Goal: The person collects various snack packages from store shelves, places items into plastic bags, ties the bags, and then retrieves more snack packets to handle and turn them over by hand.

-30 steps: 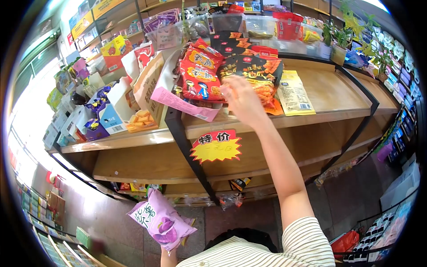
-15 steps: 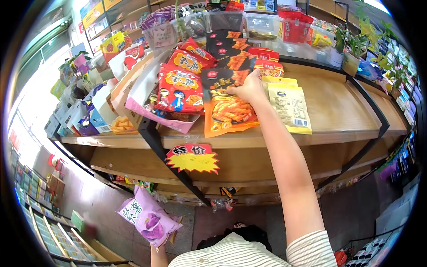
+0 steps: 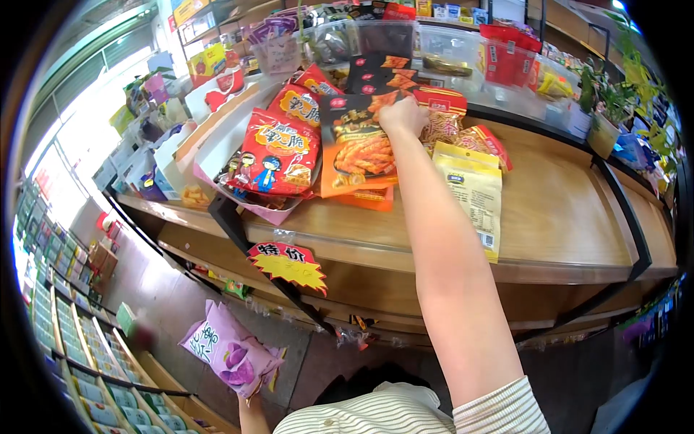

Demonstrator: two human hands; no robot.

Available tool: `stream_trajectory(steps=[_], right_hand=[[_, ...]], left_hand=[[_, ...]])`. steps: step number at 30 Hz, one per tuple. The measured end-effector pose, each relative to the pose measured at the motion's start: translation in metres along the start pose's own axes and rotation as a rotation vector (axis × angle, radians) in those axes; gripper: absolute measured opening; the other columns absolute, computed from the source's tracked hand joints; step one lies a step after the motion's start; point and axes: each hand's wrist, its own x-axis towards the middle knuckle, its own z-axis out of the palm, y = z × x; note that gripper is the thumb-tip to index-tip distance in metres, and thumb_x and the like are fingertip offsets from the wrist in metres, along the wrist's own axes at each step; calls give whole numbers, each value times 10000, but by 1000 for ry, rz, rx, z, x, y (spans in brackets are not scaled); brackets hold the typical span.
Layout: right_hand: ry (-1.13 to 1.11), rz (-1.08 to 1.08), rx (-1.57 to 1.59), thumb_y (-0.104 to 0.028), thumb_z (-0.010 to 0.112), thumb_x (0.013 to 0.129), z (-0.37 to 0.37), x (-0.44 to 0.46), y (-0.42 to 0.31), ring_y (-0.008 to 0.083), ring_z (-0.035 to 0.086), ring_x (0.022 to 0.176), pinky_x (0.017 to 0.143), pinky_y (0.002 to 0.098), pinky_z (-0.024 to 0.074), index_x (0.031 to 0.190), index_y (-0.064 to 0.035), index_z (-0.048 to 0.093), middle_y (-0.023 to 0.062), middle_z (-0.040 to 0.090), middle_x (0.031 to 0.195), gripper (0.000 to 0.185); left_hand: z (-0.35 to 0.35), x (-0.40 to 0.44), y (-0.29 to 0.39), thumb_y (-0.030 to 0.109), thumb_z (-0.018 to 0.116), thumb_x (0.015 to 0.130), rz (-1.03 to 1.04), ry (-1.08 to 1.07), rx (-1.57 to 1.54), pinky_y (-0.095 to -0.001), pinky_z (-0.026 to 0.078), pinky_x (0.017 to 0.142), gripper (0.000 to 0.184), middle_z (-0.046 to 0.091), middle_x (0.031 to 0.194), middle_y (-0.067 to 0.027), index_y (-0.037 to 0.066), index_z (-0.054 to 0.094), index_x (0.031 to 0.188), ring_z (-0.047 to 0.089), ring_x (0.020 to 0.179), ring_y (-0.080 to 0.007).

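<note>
Centrally in the upper half of the frame, the right hand [image 3: 403, 117] lies at the upper right edge of the foremost black-and-orange bag [image 3: 356, 148], its back turned up and its fingers bent. Their tips are not clearly shown, so whether they pinch the bag cannot be told. The bag lies face up, at the front of a row of dark packets [image 3: 381, 74] that runs towards the top of the frame.

At lower left, the left hand [image 3: 250, 402] supports a purple bag [image 3: 233, 354] from below, in front of the shelving and above the floor [image 3: 311, 372]. Its fingers are largely hidden by the bag — how they are closed cannot be told.

Left of the black-and-orange bag, red bags [image 3: 278, 153] overlap in an open box with a pink edge [image 3: 275, 215]. To the right of the hand are a red-and-gold bag [image 3: 444, 112] and, just beside it, a tilted red-edged bag [image 3: 486, 143]; nearer the front edge of the wooden shelf [image 3: 564, 210] lies a pale yellow bag [image 3: 473, 189], partly covered by the right forearm [image 3: 459, 282]. A red-and-yellow sign [image 3: 289, 267] hangs at the shelf's front, left of centre. Clear bins [image 3: 448, 52] line the upper edge; potted plants [image 3: 611, 108] stand at upper right.
</note>
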Motion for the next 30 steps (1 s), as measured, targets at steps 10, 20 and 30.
stream_trajectory(steps=[10,20,30], right_hand=[[-210,37,112,-287,777,542,19,-6,-10,254,586,848,715,324,479,1002,80,464,193,569,954,667],[86,-243,-25,-166,605,695,33,3,-16,295,368,1028,865,349,360,930,-89,611,116,381,1105,248],[-317,-231,570,-232,737,591,46,57,34,188,574,813,710,314,438,830,-37,633,109,617,877,325]], left_hand=[[-20,13,18,327,458,812,38,19,11,-369,406,825,438,504,1035,-106,46,395,1141,498,937,-226],[-13,32,23,332,471,803,52,25,48,-371,392,845,454,499,1047,-104,43,394,1145,488,956,-225],[-37,28,28,337,484,795,97,83,52,-373,377,866,471,495,1058,-103,39,393,1148,477,976,-224]])
